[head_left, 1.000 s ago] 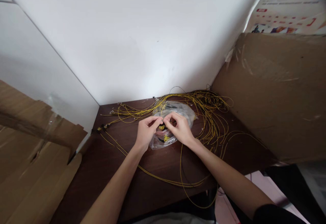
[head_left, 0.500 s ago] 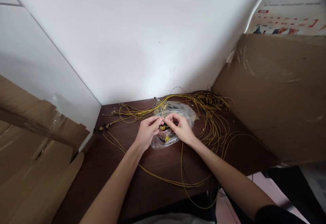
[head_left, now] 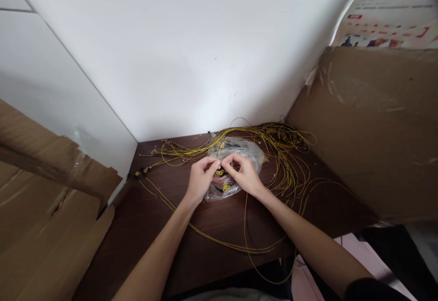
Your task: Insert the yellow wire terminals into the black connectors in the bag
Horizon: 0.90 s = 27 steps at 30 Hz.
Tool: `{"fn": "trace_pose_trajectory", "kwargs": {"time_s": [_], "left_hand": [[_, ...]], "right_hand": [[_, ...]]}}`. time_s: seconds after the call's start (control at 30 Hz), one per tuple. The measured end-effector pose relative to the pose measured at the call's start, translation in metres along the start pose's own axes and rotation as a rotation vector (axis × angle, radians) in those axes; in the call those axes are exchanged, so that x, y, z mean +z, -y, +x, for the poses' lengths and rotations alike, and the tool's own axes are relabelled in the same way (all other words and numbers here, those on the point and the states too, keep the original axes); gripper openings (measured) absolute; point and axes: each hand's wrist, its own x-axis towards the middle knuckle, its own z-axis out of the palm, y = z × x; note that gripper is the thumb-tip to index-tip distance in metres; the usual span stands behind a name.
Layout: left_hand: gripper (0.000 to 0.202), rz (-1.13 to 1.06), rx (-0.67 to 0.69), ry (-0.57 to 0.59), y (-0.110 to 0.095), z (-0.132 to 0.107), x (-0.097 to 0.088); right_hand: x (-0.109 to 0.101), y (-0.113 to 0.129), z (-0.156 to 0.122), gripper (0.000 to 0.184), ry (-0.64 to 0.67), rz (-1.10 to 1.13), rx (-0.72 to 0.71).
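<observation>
My left hand (head_left: pixel 201 176) and my right hand (head_left: pixel 243 172) meet fingertip to fingertip above a clear plastic bag (head_left: pixel 219 194). Both are closed in a pinch; whatever sits between the fingertips is too small and covered to make out. Inside the bag, yellow and black small parts (head_left: pixel 225 187) show below the hands. A yellow cable (head_left: pixel 245 221) hangs from under my right hand and loops past the table's front edge. Behind and to the right spreads a tangled bundle of thin yellow and black cables (head_left: pixel 278 137), their ends fanning out to the left.
Dark brown table (head_left: pixel 143 228) against a white wall panel (head_left: pixel 205 54). Cardboard stands at the left (head_left: pixel 44 200) and right (head_left: pixel 376 132) sides. Two yellow cables with connectors (head_left: pixel 142 172) run from the left across the front. Something pink (head_left: pixel 304 278) lies below the front right edge.
Both hands stay pinched together over the bag, with the left fingers shifting slightly. The whole view has moved a little.
</observation>
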Motion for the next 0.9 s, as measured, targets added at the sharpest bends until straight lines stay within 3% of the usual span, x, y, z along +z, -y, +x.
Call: {"fn": "trace_pose_trajectory", "kwargs": {"time_s": [0.37, 0.9], "left_hand": [[0.020, 0.143, 0.117, -0.027, 0.006, 0.001, -0.003], [0.021, -0.052, -0.026, 0.000, -0.004, -0.002, 0.004]], "right_hand": [[-0.001, -0.002, 0.001, 0.013, -0.026, 0.002, 0.026], [-0.003, 0.007, -0.001, 0.010, -0.061, -0.043, -0.079]]}}
